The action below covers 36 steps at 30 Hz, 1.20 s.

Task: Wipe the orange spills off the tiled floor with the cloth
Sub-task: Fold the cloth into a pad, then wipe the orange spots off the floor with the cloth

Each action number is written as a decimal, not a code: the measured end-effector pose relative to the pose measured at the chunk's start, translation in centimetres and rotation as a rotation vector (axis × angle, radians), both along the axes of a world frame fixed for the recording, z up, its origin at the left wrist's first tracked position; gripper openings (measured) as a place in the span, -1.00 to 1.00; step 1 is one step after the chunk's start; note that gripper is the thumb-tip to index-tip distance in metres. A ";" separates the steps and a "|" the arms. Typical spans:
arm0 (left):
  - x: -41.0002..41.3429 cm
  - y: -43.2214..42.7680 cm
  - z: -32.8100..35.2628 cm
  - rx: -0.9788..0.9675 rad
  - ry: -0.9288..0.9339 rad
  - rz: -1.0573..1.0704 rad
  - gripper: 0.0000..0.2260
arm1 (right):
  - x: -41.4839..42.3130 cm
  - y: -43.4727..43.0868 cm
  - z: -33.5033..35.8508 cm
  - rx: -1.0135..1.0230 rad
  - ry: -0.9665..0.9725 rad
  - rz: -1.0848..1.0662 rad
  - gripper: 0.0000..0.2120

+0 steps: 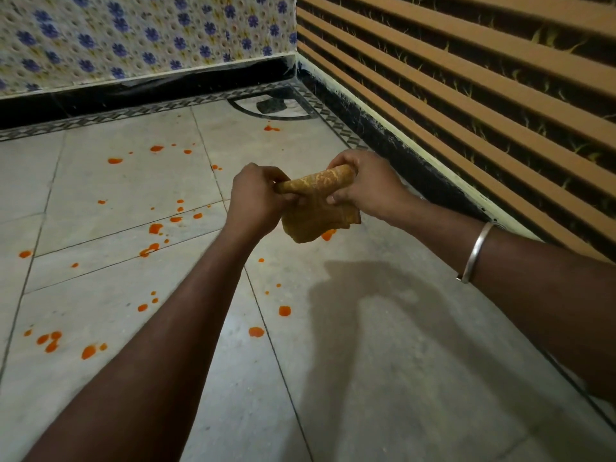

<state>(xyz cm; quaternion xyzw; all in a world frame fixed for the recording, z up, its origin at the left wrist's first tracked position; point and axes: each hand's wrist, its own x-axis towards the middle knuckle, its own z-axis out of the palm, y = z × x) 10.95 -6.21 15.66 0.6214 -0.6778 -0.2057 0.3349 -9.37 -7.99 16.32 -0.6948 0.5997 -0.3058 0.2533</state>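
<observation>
A mustard-yellow patterned cloth (316,208) hangs in the air between both hands, above the pale tiled floor (383,378). My left hand (256,198) grips its left end and my right hand (366,181) grips its right end, so the top edge is bunched into a roll and the rest droops below. Orange spills dot the floor: several drops at the far left (115,160), a cluster in the middle (155,229), blobs at the near left (50,340), and two spots near my left forearm (256,331). One spill (328,234) peeks out under the cloth.
A flower-patterned wall with a black skirting (133,91) closes the far side. A striped brown wall (466,95) runs along the right. They meet in a corner with a dark curved floor inlay (273,106). A metal bangle (475,251) sits on my right wrist.
</observation>
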 end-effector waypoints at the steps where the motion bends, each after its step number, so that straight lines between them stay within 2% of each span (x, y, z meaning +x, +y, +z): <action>1: 0.0 0.0 -0.2 -0.019 -0.008 0.010 -0.73 | -0.1 -0.1 -0.1 -0.008 0.030 0.007 -0.66; 2: 0.1 0.0 -0.4 -0.017 0.011 0.004 -0.76 | -0.1 -0.1 -0.2 -0.008 0.062 0.018 -0.72; 4: 0.5 -0.1 -0.9 0.043 0.163 -0.069 -0.78 | -0.4 -0.5 -0.3 0.032 0.085 0.049 -0.79; 6: 1.1 0.1 -1.2 0.122 0.349 -0.158 -0.77 | -0.5 -0.4 0.2 0.132 0.005 0.121 -0.83; 8: 1.7 0.3 -1.5 0.205 0.456 -0.227 -0.75 | -0.6 0.0 0.8 0.235 -0.060 0.193 -0.80; 10: 2.1 0.6 -1.7 0.370 0.513 -0.309 -0.67 | -1.1 0.1 0.8 0.338 -0.099 0.254 -0.79; 12: 2.5 1.1 -2.1 0.506 0.428 -0.368 -0.62 | -1.5 0.3 -0.2 0.437 -0.085 0.306 -0.80; 14: 2.7 1.4 -2.9 0.522 0.264 -0.386 -0.74 | -1.7 0.5 -1.9 0.476 -0.003 0.336 -0.78; 17: 3.0 1.7 -4.3 0.496 0.164 -0.330 -0.86 | -0.8 1.0 -4.0 0.436 0.087 0.337 -0.77; 22: 4.2 1.6 -5.5 0.265 0.069 -0.196 -0.71 | 0.9 1.1 -4.9 0.037 0.153 0.212 -0.77; 25: 5.0 2.4 -6.6 0.065 -0.074 -0.146 -0.60 | 2.1 2.5 -7.0 -0.131 0.201 0.204 -0.79; 27: 5.8 3.6 -8.9 0.033 -0.176 -0.138 -0.63 | 2.8 4.2 -10.0 -0.104 0.287 0.278 -0.77; 31: 7.9 7.2 -14.1 0.380 -0.511 -0.410 -0.63 | 2.7 8.0 -15.1 0.192 0.542 0.607 -0.81; 33: 8.7 7.4 -14.9 0.448 -0.513 -0.452 -0.68 | 2.4 8.6 -16.2 0.189 0.557 0.630 -0.84; 36: 8.7 6.7 -14.6 0.366 -0.354 -0.244 -0.77 | 2.4 8.1 -17.7 0.016 0.443 0.451 -0.72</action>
